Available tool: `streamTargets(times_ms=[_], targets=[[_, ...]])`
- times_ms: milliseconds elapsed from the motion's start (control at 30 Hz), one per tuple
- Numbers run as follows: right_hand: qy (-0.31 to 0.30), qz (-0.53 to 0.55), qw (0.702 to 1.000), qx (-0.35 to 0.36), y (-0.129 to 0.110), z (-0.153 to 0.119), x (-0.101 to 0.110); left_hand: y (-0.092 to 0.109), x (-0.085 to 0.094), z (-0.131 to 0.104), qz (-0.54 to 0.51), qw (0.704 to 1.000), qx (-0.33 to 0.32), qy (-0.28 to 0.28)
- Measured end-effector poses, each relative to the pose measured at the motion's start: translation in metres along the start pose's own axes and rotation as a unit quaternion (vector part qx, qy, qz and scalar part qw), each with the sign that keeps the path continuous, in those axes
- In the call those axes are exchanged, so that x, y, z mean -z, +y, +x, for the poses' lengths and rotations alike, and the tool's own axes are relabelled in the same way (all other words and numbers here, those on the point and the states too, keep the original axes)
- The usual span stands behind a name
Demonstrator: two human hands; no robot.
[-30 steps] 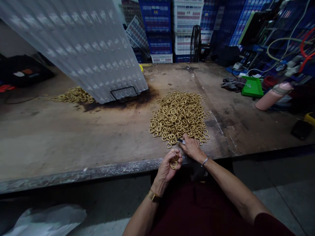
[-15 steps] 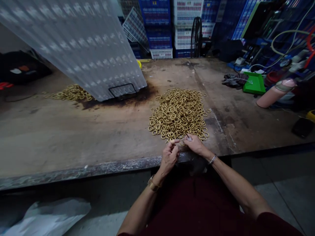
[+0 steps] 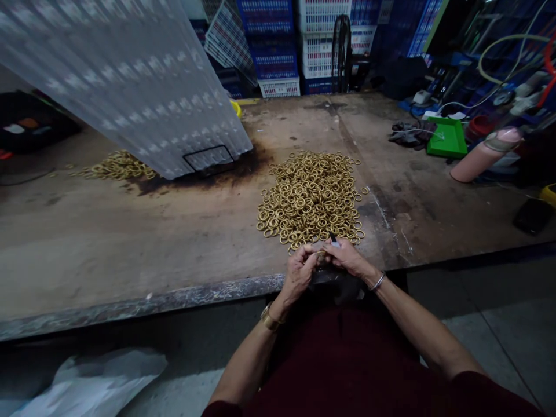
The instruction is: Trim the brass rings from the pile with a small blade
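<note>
A heap of brass-coloured rings [image 3: 310,197] lies on the worn wooden table [image 3: 195,231] in front of me. At the heap's near edge my left hand [image 3: 300,269] pinches a single ring [image 3: 320,253] between thumb and fingers. My right hand [image 3: 347,256] is closed on a small tool with a dark tip [image 3: 333,238], which points up and away; its grey part shows beside the fingers. The fingertips of both hands meet around the ring. Below them, dark plastic [image 3: 334,284] hangs at the table edge.
A tall stack of translucent ribbed sheets [image 3: 143,87] leans at the left, beside a smaller ring pile [image 3: 119,166]. At the right are a green tray [image 3: 447,138], a pink bottle [image 3: 484,155] and a dark cloth [image 3: 408,134]. Crates [image 3: 273,61] stand behind; a white bag [image 3: 99,379] lies below left.
My hands have come closer together, and a ring now shows between my fingertips. The tool in my right hand stands more upright. The whole view has shifted slightly.
</note>
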State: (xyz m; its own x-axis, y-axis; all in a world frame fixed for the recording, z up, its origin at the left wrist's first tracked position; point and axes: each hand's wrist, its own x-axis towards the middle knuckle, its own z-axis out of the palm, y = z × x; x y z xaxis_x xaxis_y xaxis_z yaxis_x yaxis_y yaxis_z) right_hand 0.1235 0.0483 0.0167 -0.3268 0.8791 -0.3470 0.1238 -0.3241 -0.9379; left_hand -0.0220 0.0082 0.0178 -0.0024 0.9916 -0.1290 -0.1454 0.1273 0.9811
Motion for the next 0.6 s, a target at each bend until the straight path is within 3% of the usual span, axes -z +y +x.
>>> streamTargets(times_ms=[200,400,600], targets=[[0.053,-0.178,0.976,0.113,-0.0013,-0.0003,0.0003,0.0043,-0.0057,-0.0006,0.034,0.999,-0.026,0.022],[0.066,-0.188,0.973,0.113,0.0016,0.0014,0.0007,0.0009,-0.0011,-0.0023,-0.018,0.994,0.098,-0.045],[0.05,-0.144,0.984,0.097,-0.0027,-0.0036,0.0008,0.002,-0.0016,-0.0055,-0.104,0.983,0.127,-0.077]])
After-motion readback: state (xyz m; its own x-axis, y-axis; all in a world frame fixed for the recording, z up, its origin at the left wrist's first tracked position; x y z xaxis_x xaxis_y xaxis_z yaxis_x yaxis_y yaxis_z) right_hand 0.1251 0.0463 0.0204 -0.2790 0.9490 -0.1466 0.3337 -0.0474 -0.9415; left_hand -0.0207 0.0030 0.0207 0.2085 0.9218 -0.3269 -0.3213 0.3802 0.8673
